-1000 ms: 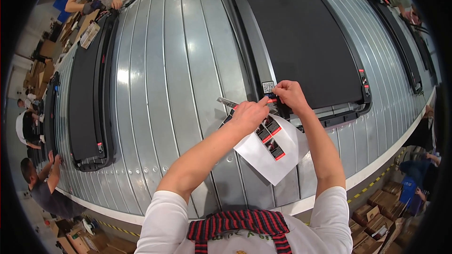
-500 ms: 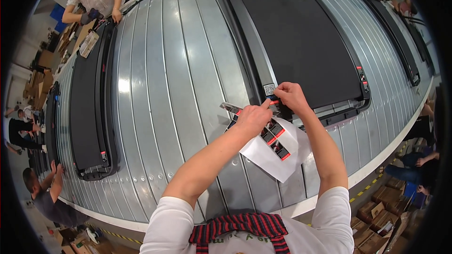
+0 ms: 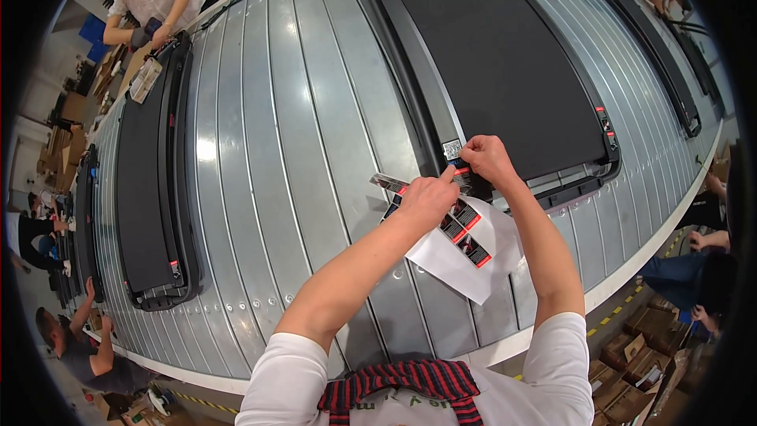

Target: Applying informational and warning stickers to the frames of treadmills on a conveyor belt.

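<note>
On the ribbed metal table lies a treadmill base (image 3: pixel 493 63) with a black belt and dark frame. At its near left corner is a square label (image 3: pixel 452 149) with a black-and-white code. My right hand (image 3: pixel 490 161) is closed in a pinch at this label's right edge; what its fingertips hold is hidden. My left hand (image 3: pixel 430 199) is closed over white sticker sheets (image 3: pixel 497 248) printed with black and red stickers, its index finger stretched to a blue and red patch just below the label. The sheets hang past the frame's near edge, partly covered by my left hand.
Another treadmill base (image 3: pixel 146 197) lies to the left, with a small box (image 3: pixel 146 79) on it, where a gloved co-worker bends over its far end. Further bases (image 3: pixel 646 39) lie at the right. Cardboard boxes (image 3: pixel 650 331) stand on the floor beyond the table's right edge.
My hands stay at the label almost unmoved; the sticker sheets have shifted very slightly right. The co-worker at the lower left has lowered one hand.
</note>
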Tool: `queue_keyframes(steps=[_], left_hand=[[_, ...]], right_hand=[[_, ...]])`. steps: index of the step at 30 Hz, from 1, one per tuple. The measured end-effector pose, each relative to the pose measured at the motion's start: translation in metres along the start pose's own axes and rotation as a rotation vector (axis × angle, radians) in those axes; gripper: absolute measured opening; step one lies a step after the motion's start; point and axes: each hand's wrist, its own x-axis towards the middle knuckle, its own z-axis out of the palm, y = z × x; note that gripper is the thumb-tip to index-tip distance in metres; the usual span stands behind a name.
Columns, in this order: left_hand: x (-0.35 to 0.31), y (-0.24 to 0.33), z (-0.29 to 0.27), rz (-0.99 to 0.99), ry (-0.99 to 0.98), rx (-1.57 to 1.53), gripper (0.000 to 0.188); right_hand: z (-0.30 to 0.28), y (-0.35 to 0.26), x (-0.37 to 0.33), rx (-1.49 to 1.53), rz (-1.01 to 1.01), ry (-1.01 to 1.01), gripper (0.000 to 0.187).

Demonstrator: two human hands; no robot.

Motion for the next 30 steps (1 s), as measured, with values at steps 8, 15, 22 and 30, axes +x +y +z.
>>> queue_keyframes(steps=[8,15,22,30], left_hand=[[0.006,-0.003,0.001,0.014,-0.012,0.015,0.006],[0.004,-0.011,0.008,0.084,0.006,0.046,0.007],[-0.125,-0.031,-0.03,-0.005,-0.169,-0.176,0.013],[-0.315,0.012,-0.096,-0.691,-0.066,-0.826,0.024]], right_hand=[[-0.001,-0.003,0.003,-0.124,0.035,0.047,0.016],[-0.003,-0.031,-0.003,-0.838,-0.222,0.229,0.03],[0.027,0.003,-0.045,-0.874,-0.631,0.118,0.024],[0.044,-0.01,-0.057,-1.018,-0.51,0.252,0.057]])
